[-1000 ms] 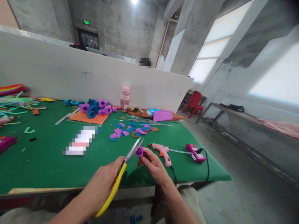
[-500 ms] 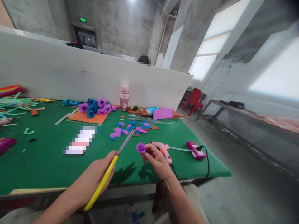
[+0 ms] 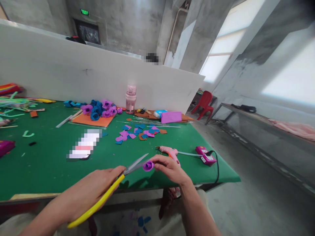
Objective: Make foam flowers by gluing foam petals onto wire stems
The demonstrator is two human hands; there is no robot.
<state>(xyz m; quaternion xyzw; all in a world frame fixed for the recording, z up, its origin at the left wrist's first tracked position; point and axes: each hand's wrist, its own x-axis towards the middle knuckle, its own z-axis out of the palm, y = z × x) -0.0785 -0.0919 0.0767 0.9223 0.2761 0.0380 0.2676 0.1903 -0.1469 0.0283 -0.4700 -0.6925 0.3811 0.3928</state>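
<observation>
My left hand (image 3: 104, 182) is closed on a pair of yellow-handled scissors (image 3: 108, 193). The blades are spread and point right, with one tip at or very near a small purple foam flower (image 3: 148, 166); whether it touches I cannot tell. My right hand (image 3: 169, 167) pinches that flower between thumb and fingers, its rolled opening turned towards me. Just beyond the right hand lies a pink glue gun (image 3: 169, 151) with a clear glue stick in its back. Cut purple, blue and brown pieces (image 3: 137, 131) are scattered past the blades.
Finished purple and blue flowers (image 3: 98, 109) lie on an orange sheet (image 3: 95, 121). A pink bottle (image 3: 131, 100) stands by the white partition (image 3: 103, 70). A blurred-out phone (image 3: 85, 146) lies left, a magenta power strip (image 3: 206, 156) right. The green tabletop (image 3: 49, 170) ends just before me.
The scissors have opened and swung down to the right, towards the flower. My right hand has lowered slightly and tipped the flower. The whole view has shifted a little.
</observation>
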